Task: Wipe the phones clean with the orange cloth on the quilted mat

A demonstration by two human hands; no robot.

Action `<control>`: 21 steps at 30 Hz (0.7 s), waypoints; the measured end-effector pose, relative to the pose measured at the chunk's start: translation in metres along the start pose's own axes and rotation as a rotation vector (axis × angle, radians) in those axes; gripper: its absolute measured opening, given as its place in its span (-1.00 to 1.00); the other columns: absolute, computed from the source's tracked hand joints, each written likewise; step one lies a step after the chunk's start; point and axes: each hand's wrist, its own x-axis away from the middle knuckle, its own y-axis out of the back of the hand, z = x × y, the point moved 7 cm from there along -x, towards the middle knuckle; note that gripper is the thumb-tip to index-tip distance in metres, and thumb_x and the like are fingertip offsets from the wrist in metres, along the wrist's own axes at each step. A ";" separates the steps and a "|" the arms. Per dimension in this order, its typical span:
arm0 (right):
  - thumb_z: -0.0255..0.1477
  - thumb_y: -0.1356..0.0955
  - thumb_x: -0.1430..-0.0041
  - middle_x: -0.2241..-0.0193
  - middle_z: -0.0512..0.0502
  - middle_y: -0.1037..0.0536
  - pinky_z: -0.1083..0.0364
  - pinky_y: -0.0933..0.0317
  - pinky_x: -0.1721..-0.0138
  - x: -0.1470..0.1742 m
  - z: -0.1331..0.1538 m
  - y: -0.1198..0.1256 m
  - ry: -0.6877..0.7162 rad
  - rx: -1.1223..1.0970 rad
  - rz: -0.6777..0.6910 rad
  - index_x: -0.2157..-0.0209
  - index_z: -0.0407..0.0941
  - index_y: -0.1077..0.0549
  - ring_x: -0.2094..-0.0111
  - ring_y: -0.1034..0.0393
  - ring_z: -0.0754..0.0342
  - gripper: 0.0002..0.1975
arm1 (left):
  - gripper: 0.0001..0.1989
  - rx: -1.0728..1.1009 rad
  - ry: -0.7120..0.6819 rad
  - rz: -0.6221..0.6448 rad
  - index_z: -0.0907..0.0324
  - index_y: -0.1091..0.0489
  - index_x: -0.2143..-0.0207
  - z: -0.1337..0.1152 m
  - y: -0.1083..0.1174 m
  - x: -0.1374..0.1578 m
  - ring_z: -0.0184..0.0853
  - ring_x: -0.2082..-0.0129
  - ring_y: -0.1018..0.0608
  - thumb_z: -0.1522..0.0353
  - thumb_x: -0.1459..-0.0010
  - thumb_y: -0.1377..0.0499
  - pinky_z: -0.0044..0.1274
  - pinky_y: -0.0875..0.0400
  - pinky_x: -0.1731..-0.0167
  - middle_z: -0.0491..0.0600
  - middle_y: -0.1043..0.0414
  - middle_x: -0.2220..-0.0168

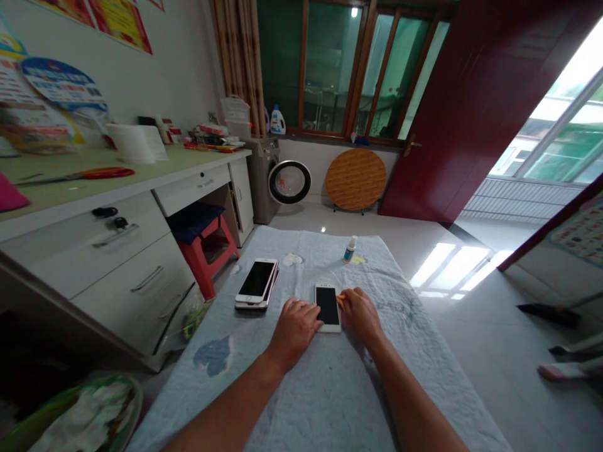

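A white smartphone (327,309) with a dark screen lies face up on the light blue tablecloth (325,395). My left hand (294,328) is closed against its left edge, with the thumb near the lower corner. At the right edge of the phone, my right hand (362,317) pinches a small orange-yellow piece (340,302); most of that piece is hidden by the fingers. A stack of smartphones (257,282), a white-framed one on top, lies to the left of my left hand. Farther back stands a small bottle (349,250) with a white cap.
On the left is a desk with drawers (141,251), bearing red-handled scissors (106,174) and a paper roll (134,143). Beside it are a red stool (206,251) and a washing machine (262,182) with its door open. A waste bin (134,402) stands at the lower left.
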 end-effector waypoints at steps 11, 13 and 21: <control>-0.46 -0.22 -0.25 0.33 -0.14 -0.47 0.14 -0.06 0.22 0.006 0.003 0.003 -0.033 0.158 0.042 0.35 -0.14 -0.50 0.26 -0.33 0.05 -0.78 | -0.43 0.033 0.019 0.002 0.16 -0.34 -0.04 -0.002 0.002 0.005 -0.06 -0.06 -0.38 0.10 -0.03 -0.30 -0.18 -0.14 -0.14 0.07 -0.42 -0.04; -0.47 -0.23 -0.23 0.33 -0.13 -0.46 0.15 -0.06 0.22 0.006 0.004 -0.001 -0.014 0.138 0.069 0.36 -0.14 -0.50 0.26 -0.33 0.06 -0.78 | -0.44 0.035 0.024 0.002 0.15 -0.35 -0.02 -0.002 0.001 0.004 -0.05 -0.06 -0.38 0.08 -0.02 -0.30 -0.17 -0.15 -0.13 0.07 -0.42 -0.04; -0.53 -0.21 -0.18 0.37 -0.12 -0.47 0.18 -0.09 0.24 0.003 0.004 -0.005 -0.022 -0.027 0.111 0.36 -0.18 -0.53 0.28 -0.36 0.09 -0.74 | -0.34 0.032 0.056 -0.024 0.15 -0.36 -0.03 -0.008 0.001 -0.002 -0.04 0.01 -0.42 0.00 0.06 -0.32 -0.14 -0.15 -0.11 0.09 -0.45 0.03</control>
